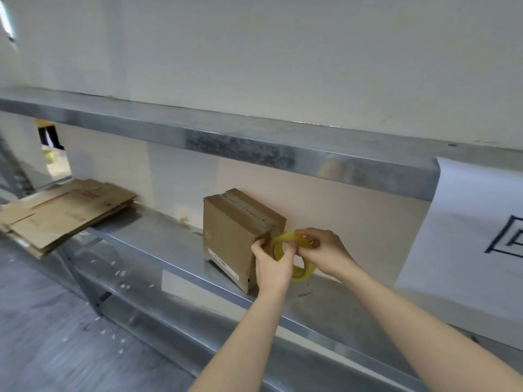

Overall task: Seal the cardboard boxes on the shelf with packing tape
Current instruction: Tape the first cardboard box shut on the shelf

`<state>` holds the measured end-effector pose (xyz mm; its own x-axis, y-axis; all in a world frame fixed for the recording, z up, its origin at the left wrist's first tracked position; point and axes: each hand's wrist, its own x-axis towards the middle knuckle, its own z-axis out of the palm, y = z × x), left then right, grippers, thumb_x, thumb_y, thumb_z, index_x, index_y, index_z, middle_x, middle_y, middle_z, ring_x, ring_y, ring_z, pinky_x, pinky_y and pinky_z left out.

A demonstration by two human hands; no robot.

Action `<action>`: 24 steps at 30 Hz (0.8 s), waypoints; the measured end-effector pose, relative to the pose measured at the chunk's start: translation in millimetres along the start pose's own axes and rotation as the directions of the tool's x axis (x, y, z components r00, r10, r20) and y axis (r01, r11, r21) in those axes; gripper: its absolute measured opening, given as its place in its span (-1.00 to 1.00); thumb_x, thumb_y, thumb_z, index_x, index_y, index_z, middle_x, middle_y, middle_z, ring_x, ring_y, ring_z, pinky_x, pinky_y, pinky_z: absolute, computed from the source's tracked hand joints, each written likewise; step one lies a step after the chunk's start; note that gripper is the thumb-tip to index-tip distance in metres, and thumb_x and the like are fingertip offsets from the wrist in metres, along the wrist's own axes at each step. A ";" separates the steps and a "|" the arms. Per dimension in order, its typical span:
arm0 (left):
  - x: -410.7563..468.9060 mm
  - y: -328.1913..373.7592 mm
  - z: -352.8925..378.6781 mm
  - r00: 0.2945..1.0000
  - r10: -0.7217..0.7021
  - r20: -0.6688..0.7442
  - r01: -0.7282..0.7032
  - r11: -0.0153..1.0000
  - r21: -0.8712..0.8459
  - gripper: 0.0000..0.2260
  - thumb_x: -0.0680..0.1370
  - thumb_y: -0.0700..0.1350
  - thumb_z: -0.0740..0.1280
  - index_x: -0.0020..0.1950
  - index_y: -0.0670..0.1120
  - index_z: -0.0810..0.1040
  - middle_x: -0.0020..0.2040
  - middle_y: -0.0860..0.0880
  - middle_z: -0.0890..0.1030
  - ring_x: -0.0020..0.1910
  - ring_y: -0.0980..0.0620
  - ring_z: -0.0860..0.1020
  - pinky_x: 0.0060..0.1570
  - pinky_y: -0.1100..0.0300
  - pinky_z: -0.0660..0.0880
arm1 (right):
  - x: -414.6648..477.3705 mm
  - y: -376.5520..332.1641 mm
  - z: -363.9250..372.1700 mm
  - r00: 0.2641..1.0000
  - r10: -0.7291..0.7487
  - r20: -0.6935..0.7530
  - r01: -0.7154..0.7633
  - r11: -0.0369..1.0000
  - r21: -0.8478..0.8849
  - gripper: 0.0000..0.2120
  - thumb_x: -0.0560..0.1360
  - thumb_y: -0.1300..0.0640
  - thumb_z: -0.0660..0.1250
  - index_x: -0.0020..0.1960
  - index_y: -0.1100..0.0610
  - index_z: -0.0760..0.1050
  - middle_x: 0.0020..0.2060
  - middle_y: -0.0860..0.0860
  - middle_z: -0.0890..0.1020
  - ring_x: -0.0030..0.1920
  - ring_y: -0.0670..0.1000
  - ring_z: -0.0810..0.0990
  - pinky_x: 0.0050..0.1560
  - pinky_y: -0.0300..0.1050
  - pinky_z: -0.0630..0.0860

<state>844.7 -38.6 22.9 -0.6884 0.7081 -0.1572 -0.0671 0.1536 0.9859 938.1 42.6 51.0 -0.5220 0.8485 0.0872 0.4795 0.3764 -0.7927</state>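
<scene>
A small brown cardboard box (229, 236) stands on the metal shelf (169, 244), with a taped seam along its top and a white label low on its front. A yellowish roll of packing tape (304, 271) hangs right beside the box's right edge. My right hand (325, 253) grips the roll at its top. My left hand (273, 264) pinches the roll's near side, its fingertips touching the box's right corner. Whether a strip of tape is pulled out is hidden by my fingers.
Flattened cardboard boxes (62, 213) lie stacked at the shelf's left end. An upper metal shelf (240, 148) overhangs the box closely. A white sheet with a black drawn mark (481, 236) hangs at the right. Grey floor lies below at the left.
</scene>
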 end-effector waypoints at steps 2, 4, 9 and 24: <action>0.4 -0.1 -1.0 0.999 -0.039 0.010 0.039 0.999 -0.014 -0.38 0.42 0.22 0.42 0.35 0.11 0.20 0.23 0.03 0.46 0.13 -0.04 0.46 0.08 0.12 0.38 | 0.7 -3.8 -0.5 0.999 -0.025 0.020 0.025 0.999 -0.023 -0.79 0.41 0.10 0.45 0.05 -0.04 0.65 -0.08 -0.10 0.68 -0.06 -0.11 0.60 -0.08 -0.29 0.47; 2.8 0.2 -3.9 0.996 -0.091 0.016 0.092 0.995 -0.031 -0.38 0.43 0.22 0.40 0.36 0.13 0.18 0.18 -0.01 0.45 0.12 -0.07 0.43 0.05 0.12 0.33 | -1.7 -6.9 3.2 0.999 -0.049 0.016 0.050 0.997 -0.066 -0.80 0.42 0.10 0.42 0.03 -0.04 0.66 -0.10 -0.10 0.68 -0.08 -0.11 0.60 -0.09 -0.26 0.47; 6.7 1.0 -14.1 0.994 -0.110 0.005 0.109 0.993 0.055 -0.30 0.36 0.30 0.42 0.36 0.18 0.15 0.08 -0.04 0.42 0.17 -0.12 0.41 0.06 0.12 0.31 | -4.5 -12.2 17.7 0.999 -0.054 -0.001 0.053 0.979 -0.199 -0.69 0.41 0.12 0.36 0.15 0.01 0.62 0.06 -0.02 0.67 0.08 -0.01 0.61 0.06 -0.22 0.50; 14.2 -11.3 -26.4 0.997 -0.068 0.041 0.064 0.994 0.083 -0.35 0.38 0.24 0.39 0.37 0.22 0.14 0.09 -0.06 0.42 0.06 -0.16 0.47 0.16 -0.14 0.50 | -32.2 20.0 -12.3 0.993 0.115 0.012 -0.109 0.963 -0.246 -0.53 0.48 -0.11 0.37 0.33 0.03 0.47 0.06 0.04 0.63 0.10 0.04 0.58 0.11 -0.17 0.44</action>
<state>816.6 -48.5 11.0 -0.6518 0.7240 -0.2258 -0.0506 0.2555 0.9655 973.1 27.3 39.8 -0.4718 0.8816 -0.0118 0.6917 0.3618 -0.6250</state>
